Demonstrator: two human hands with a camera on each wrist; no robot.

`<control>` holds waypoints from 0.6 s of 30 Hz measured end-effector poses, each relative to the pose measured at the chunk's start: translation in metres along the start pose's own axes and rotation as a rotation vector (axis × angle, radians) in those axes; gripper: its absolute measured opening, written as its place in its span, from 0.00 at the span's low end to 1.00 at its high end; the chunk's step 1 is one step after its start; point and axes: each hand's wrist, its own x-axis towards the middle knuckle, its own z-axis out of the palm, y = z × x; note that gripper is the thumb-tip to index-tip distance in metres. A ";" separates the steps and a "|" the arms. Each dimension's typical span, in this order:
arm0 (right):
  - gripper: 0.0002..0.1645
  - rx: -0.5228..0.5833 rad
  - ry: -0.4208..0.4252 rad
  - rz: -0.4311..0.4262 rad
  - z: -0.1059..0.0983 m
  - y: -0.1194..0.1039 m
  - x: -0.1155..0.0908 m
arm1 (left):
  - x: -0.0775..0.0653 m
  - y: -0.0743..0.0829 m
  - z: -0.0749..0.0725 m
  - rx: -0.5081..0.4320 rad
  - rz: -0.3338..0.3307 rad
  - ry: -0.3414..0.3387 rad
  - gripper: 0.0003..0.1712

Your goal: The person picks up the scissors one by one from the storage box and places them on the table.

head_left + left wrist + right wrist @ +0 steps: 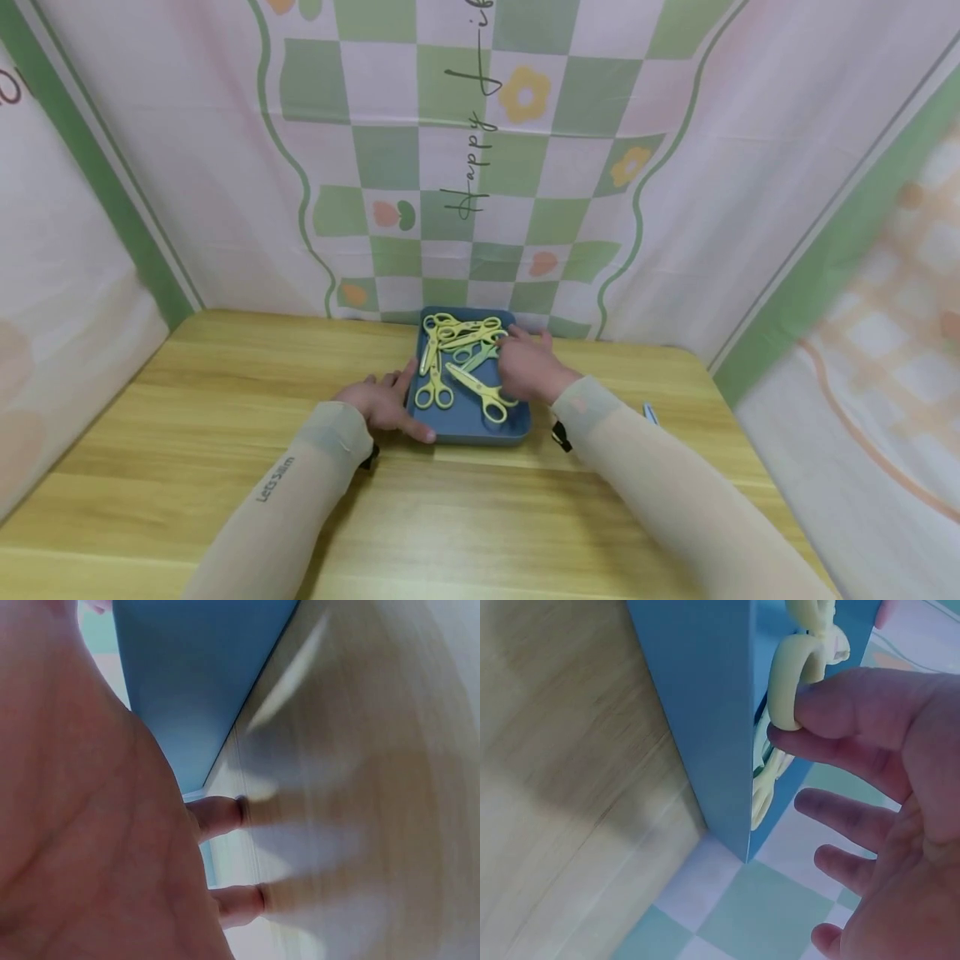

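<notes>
A blue tray point(480, 435) holds several yellow scissors point(433, 389) and a green pair point(477, 358), piled mostly toward its far end. My right hand point(532, 367) reaches over the tray's right rim. Between thumb and index finger it pinches a handle loop of one pair of yellow scissors point(784, 682); the other fingers are spread apart. The blades of this pair point(468, 379) point to the far left. My left hand point(381, 406) rests along the tray's left side, thumb near the front corner, with its fingers extended.
The wooden table point(247, 400) carries the tray near its back edge. Behind it hangs a checkered curtain point(450, 167). A small light blue object point(650, 413) lies to the right, partly hidden behind my right sleeve point(660, 467).
</notes>
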 end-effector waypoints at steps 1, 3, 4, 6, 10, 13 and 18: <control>0.12 -0.001 0.001 -0.001 0.000 0.001 -0.001 | 0.000 0.000 0.000 -0.002 0.001 0.002 0.86; 0.13 -0.004 0.001 -0.003 -0.001 0.002 -0.002 | -0.001 0.001 0.000 -0.008 -0.001 0.002 0.86; 0.13 -0.001 0.003 -0.003 -0.001 0.002 -0.002 | -0.001 0.001 0.000 -0.011 -0.002 0.003 0.86; 0.13 0.011 0.011 0.005 -0.002 0.004 -0.004 | -0.002 0.001 0.000 -0.014 -0.004 0.005 0.86; 0.13 0.068 0.052 0.037 -0.005 0.011 -0.014 | -0.001 0.001 0.001 -0.020 -0.004 0.008 0.86; 0.13 0.132 0.092 0.069 -0.008 0.022 -0.026 | 0.000 0.001 0.001 -0.015 0.001 0.010 0.86; 0.11 0.194 0.175 0.087 -0.009 0.045 -0.041 | 0.001 -0.001 0.001 0.019 0.001 0.016 0.85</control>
